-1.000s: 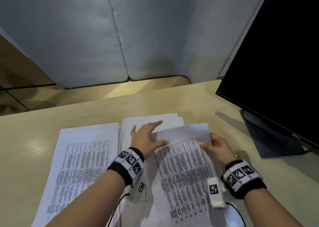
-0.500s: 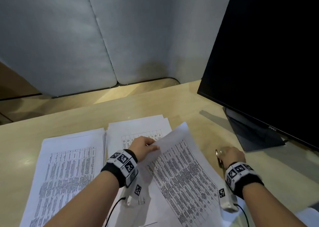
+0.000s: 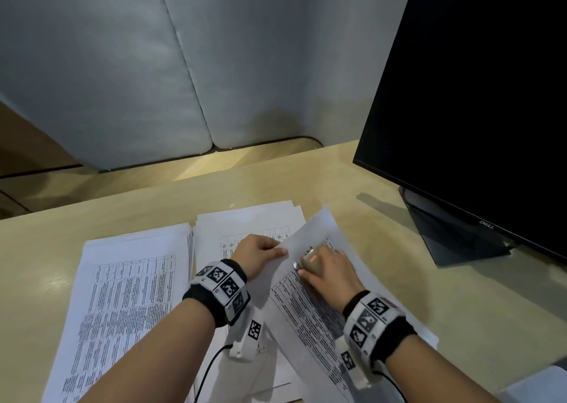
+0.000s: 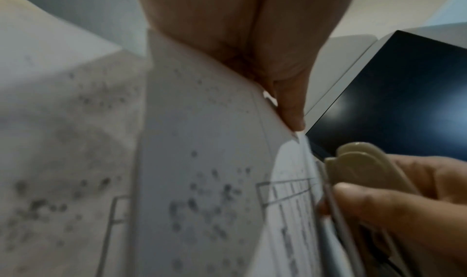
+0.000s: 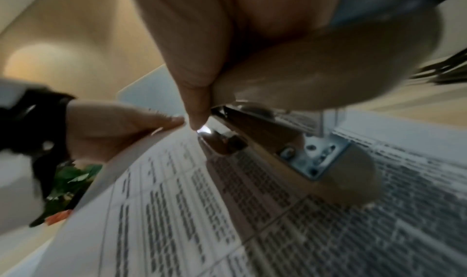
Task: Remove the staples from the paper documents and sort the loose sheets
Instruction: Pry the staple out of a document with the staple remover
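Left hand (image 3: 257,257) pinching the upper left corner of the document (image 3: 310,304), thumb on top, corner lifted off the desk (image 3: 147,209). Right hand (image 3: 329,272) gripping a beige staple remover (image 3: 312,261), pressed onto the same corner just beside the left thumb. Metal tips of the tool at the paper's edge in the right wrist view, probably over the staple, though too blurred there to be sure. Hands close together, nearly touching. Document lying slanted across the middle pile of sheets (image 3: 250,224), printed side up, filled with tables. A second pile of printed sheets (image 3: 129,283) to the left, flat on the desk, just beside the middle pile. Dark monitor (image 3: 478,102) on its stand at the right, well apart from the papers. Grey padded partition (image 3: 129,65) behind the desk.
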### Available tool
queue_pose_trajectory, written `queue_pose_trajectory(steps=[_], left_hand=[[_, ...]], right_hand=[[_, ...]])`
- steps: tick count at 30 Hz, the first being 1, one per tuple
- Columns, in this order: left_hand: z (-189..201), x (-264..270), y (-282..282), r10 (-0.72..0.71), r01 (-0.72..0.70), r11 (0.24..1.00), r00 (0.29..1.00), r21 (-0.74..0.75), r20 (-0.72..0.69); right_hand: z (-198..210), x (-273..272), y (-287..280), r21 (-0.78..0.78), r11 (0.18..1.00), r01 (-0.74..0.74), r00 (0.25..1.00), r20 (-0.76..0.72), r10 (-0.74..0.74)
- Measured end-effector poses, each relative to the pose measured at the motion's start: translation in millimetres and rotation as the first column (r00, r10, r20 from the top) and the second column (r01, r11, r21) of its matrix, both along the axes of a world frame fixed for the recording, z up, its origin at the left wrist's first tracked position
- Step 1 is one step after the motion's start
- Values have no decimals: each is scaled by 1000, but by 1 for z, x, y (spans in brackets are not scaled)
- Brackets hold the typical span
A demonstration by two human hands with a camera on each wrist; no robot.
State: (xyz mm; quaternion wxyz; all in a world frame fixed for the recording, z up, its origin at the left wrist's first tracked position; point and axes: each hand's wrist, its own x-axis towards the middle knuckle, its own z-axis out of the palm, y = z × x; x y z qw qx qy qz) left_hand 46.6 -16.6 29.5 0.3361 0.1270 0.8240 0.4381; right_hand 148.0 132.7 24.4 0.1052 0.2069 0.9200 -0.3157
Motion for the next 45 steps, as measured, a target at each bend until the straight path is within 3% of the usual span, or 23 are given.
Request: queue_pose_trajectory(steps=[11,26,35,45], left_hand=[[-5,7,-4,43,-52,996,992,75,116],[-1,20,1,125,-162,971,971,174,205],[-4,16,11,157,-166,986,967,31,199],[-6,15,14,207,-200,978,936,-54,283]], right_hand=[[-6,-1,-12,-49,998,36,997,-64,-39],[6,-7,-8,-57,998,-28,993,-112,22],[9,-2,-8,165,979,-119,978,-151,145],[5,5,-12,246,958,-150,959,-198,201]])
